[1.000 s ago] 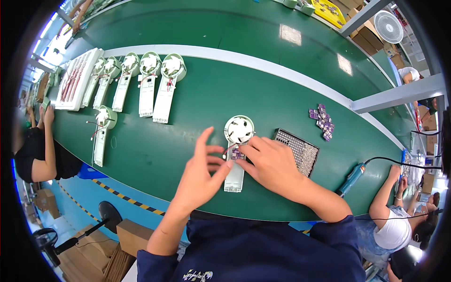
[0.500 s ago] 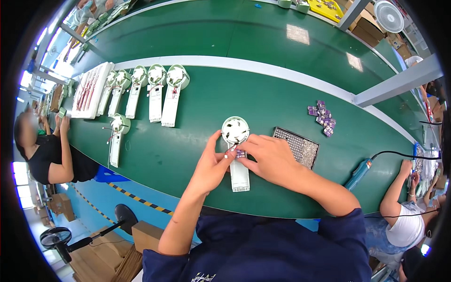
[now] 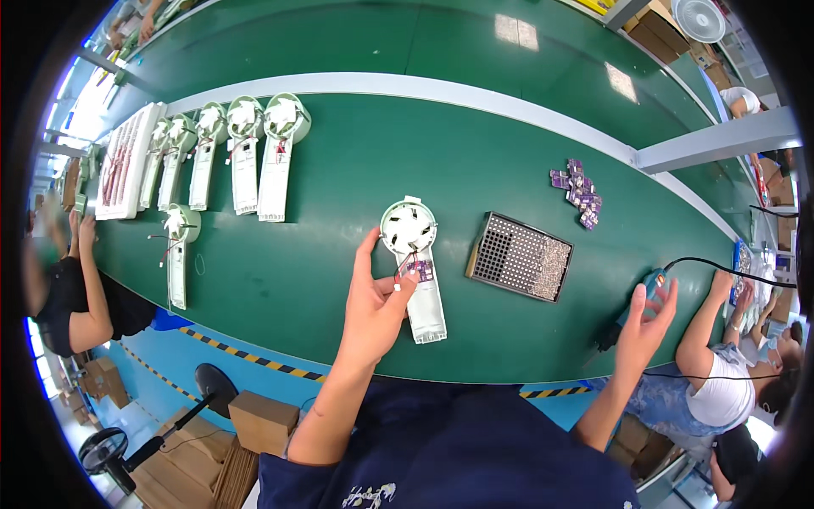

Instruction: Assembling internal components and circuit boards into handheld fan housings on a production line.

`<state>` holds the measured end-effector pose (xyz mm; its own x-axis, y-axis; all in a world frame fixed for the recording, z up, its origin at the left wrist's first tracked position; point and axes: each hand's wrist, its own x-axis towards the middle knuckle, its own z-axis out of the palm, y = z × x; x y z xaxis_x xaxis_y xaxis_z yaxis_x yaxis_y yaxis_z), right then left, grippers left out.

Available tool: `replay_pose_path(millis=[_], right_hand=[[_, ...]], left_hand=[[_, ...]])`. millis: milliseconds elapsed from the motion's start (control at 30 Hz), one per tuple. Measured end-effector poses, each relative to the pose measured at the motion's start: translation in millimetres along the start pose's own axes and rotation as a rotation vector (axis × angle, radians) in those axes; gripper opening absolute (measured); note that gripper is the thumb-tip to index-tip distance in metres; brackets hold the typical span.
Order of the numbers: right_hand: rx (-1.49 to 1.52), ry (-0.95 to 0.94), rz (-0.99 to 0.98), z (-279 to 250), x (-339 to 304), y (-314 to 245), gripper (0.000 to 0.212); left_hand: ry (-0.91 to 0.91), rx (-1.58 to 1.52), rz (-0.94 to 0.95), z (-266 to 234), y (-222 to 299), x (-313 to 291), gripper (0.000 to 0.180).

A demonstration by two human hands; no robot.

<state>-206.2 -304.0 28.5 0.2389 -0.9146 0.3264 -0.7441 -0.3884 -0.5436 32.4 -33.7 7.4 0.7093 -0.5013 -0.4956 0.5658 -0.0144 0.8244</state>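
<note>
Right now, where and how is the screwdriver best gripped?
Probably around the middle of its thick body, from the person's right: the screwdriver runs slantwise, its narrow end toward the person and its cord leaving the far end, so the body between suits a wrap grip. The right hand is beside it, fingers spread; contact is unclear.

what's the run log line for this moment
left hand: holding fan | right hand: fingers spread by screwdriver, contact unclear | circuit board: on fan handle

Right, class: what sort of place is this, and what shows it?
Probably a factory assembly line: open fans lie in a row, plus loose circuit boards and a corded tool.
</note>
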Motion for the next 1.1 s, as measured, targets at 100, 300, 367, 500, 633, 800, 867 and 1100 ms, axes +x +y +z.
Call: replay_pose_path(millis=[100,300,367,500,633,800,867,1100], right_hand=[[-0.177,-0.062,0.175,-1.4,13.4,90.3,0.076],[0.227,-0.34,0.344,-11.2,26.6,79.2,0.057],[0.755,-0.367,0.379,-17.3,25.7,69.8,0.037],[1.379,-0.302,0.134,-12.5,29.3,-3.2,0.048],[1.708,-0.315,-0.168,17.1,28.7,-67.5,0.064],[1.594,-0.142,-0.654,93.1,17.0,-138.7,0.09],[1.567,-0.196,-0.697,96.4,24.2,-149.6,0.087],[1.509,-0.21,-0.734,104.6,26.9,-149.5,0.091]], left_hand=[[-0.006,0.097,0.035,-2.1,-2.2,3.6,0.077],[0.012,0.043,0.078,-3.3,-9.7,2.5,0.074],[0.019,0.043,0.084,-2.5,-8.7,0.9,0.073],[0.02,0.104,0.057,-5.5,-0.5,-1.9,0.073],[0.046,0.07,0.06,0.0,-2.9,0.7,0.073],[0.116,0.096,0.018,0.6,-1.2,-1.0,0.074],[0.108,0.096,0.029,3.4,-1.0,-0.8,0.075],[0.118,0.121,0.019,5.6,2.3,-0.9,0.076]])
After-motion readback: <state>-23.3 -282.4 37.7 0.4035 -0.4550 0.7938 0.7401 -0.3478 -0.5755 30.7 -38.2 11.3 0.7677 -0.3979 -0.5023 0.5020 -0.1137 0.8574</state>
